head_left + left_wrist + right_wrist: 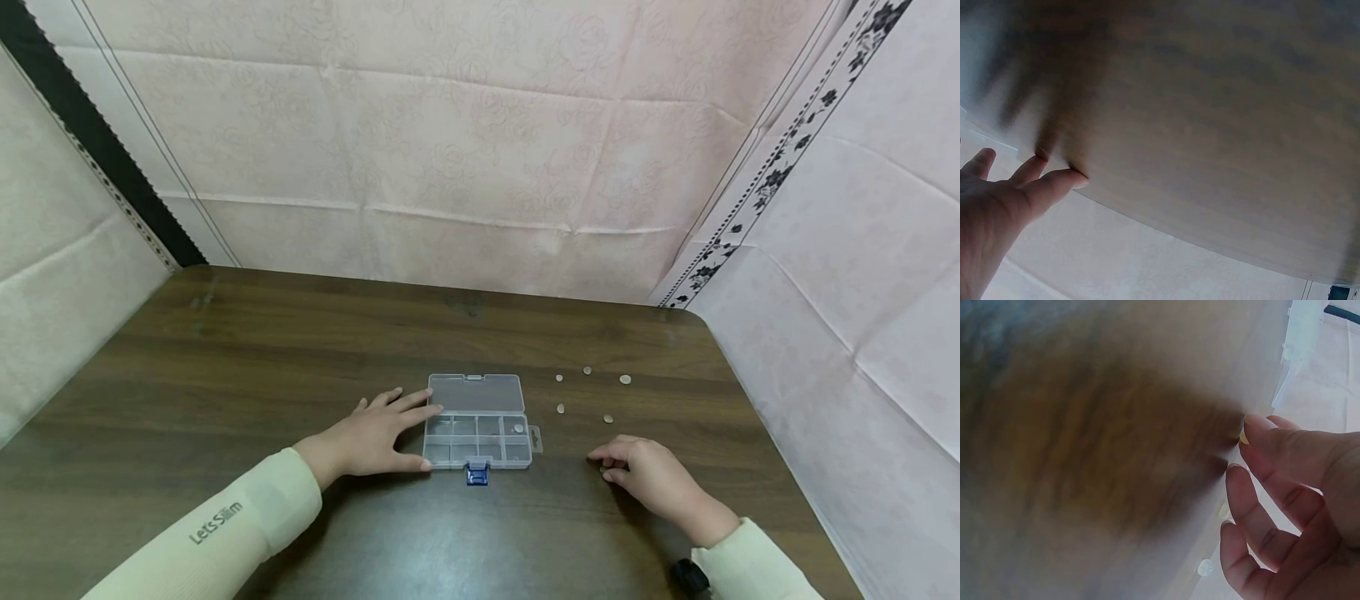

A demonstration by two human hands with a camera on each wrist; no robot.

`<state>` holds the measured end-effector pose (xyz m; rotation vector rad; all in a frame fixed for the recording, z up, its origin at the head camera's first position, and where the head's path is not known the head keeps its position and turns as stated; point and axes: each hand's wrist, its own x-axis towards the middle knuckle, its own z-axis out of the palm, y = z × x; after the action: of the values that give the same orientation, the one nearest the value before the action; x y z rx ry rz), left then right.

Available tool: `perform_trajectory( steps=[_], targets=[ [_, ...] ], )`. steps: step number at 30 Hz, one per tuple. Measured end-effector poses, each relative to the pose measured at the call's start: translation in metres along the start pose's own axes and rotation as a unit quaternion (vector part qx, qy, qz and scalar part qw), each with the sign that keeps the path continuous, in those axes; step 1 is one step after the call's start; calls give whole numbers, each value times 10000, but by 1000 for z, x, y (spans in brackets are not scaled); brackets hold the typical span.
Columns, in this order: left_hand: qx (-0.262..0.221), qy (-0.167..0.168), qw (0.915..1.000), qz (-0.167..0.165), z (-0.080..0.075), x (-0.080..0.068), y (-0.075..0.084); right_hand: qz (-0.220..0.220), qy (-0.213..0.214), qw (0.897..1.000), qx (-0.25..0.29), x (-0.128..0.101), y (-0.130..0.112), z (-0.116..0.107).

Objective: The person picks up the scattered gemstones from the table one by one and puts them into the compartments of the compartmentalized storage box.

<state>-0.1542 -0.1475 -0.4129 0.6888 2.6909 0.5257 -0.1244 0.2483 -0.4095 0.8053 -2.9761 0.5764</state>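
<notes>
A clear plastic compartment box (477, 442) lies on the table with its lid (476, 393) folded back and a blue latch (477, 475) at the front. One small pale round piece (518, 428) is in its back right compartment. My left hand (382, 437) is spread along the box's left side, fingertips touching the edge and thumb at the front left corner. To the right of the box, my right hand (648, 475) is low over the table. Its thumb and index finger pinch a small yellowish piece (1244, 437), mostly hidden by the fingertips.
Several more small pale pieces lie on the brown wooden table (315, 333) beyond my right hand, among them one piece (626, 379) farthest right. A clear hanging tab (536, 439) sticks out from the box's right side. Pale patterned cloth (480, 150) hangs behind the table and at both sides.
</notes>
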Motion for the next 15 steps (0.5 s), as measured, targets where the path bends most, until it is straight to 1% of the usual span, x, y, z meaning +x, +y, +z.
perform_trajectory(
  steps=[8,12,15],
  targets=[
    [26,-5,10000,-9,0,0,-1,-56,7,10000,-12,1,-1,1],
    [38,-5,10000,-11,0,1,-1,-240,179,9995,-113,1,-3,2],
    [26,-22,10000,-25,0,1,-1,-426,428,9978,-291,2,-4,3]
  ],
)
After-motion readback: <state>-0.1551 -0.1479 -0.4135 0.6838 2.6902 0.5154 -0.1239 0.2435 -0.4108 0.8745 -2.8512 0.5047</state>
